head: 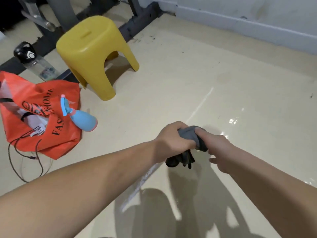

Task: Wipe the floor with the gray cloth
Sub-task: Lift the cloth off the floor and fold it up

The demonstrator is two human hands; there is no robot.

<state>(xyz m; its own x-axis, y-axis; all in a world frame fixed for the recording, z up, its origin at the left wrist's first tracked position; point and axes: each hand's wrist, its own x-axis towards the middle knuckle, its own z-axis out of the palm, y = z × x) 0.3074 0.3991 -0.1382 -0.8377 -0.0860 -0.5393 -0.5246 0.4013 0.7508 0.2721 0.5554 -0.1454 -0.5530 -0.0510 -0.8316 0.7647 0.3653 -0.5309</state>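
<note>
Head view, looking down at floor.

Gray cloth (193, 136): bunched into a wad, held between both hands over the near-centre of the floor (205, 74). A darker, twisted part hangs below the left hand. Its shadow falls on the floor beneath; whether any part touches the floor cannot be told.

Left hand (173, 140): fingers curled round the left end of the cloth, knuckles up, firm grip. The cloth comes out on the thumb side, toward the right hand.

Right hand (221, 152): just beside the left, touching the cloth. One digit lies straight along the top of the wad, pressing it; the cloth's right end runs under the palm. The remaining fingers are curled below, partly hidden.

Floor: cream, glossy, bright wet-looking glints to the right of the hands. Dark specks toward the far wall (240, 14).

Other items, all on the left side of the floor, well apart from the hands:
- yellow stool (96, 54), upright, far left-centre
- orange bag (65, 143), crumpled, at the left edge
- blue spray bottle (82, 120), lying tilted on the bag
- clear water bottle (34, 62), black cap, beyond the bag
- thin dark cord (9, 157), looping off the bag's near side
- gray metal frame (140, 23), behind the stool.
</note>
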